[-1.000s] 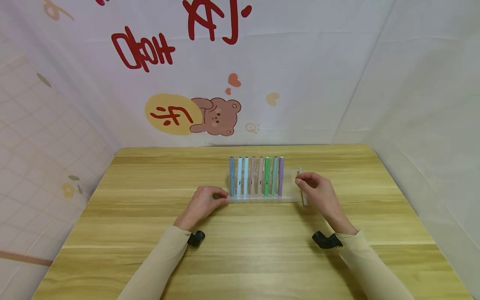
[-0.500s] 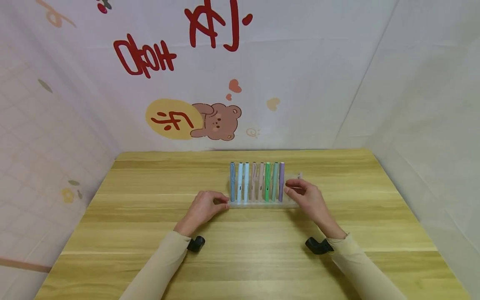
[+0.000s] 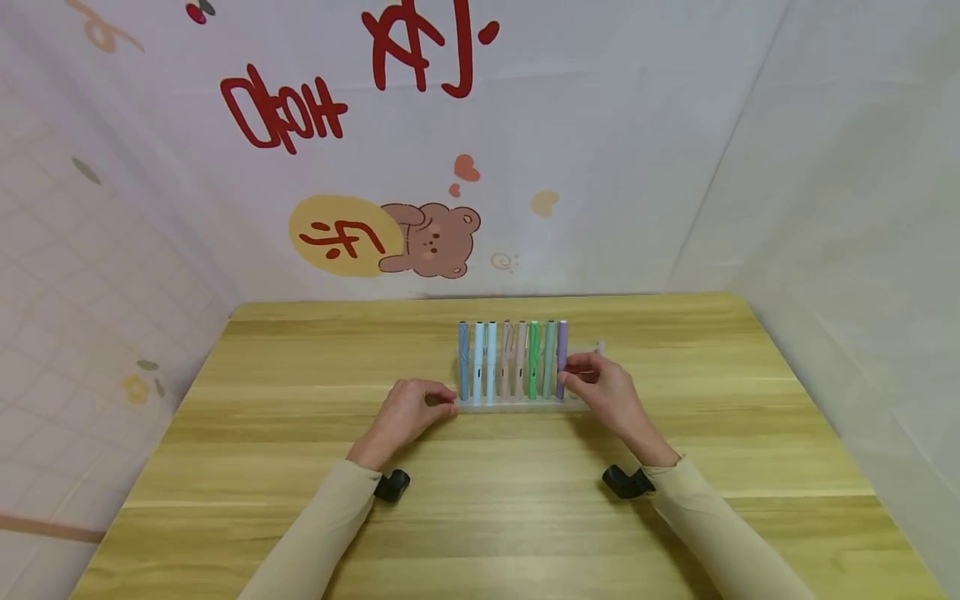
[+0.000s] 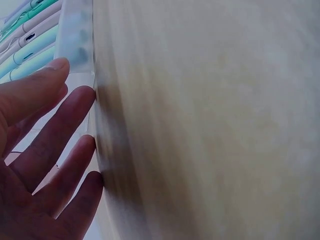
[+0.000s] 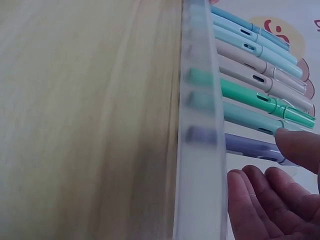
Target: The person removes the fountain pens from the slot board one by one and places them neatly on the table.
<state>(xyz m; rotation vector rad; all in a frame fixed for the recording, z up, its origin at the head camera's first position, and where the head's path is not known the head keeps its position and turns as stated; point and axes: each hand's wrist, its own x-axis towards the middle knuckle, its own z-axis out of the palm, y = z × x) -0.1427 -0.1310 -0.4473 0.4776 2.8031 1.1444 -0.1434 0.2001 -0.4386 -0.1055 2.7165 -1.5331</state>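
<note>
A clear pen stand holds several upright pens in a row: blue, pale blue, pinkish beige, green, teal and, on the right, a purple pen. With thumb and index finger, my left hand holds the stand's left end; the other fingers spread toward the tabletop in the left wrist view. My right hand has its thumb and index finger at the purple pen's barrel, pinching it. In the right wrist view the thumb overlaps that pen, whose lower end shows through the frosted stand.
A wood-grain table carries the stand near its back edge. Behind rises a white cloth backdrop with a printed bear and red characters. White cloth also hangs on both sides. Beyond the purple pen, the stand's right end sticks out.
My right hand has left the stand's right end and moved left to the purple pen, taking hold of it. The left hand stays at the stand's left end. The view shifted slightly.
</note>
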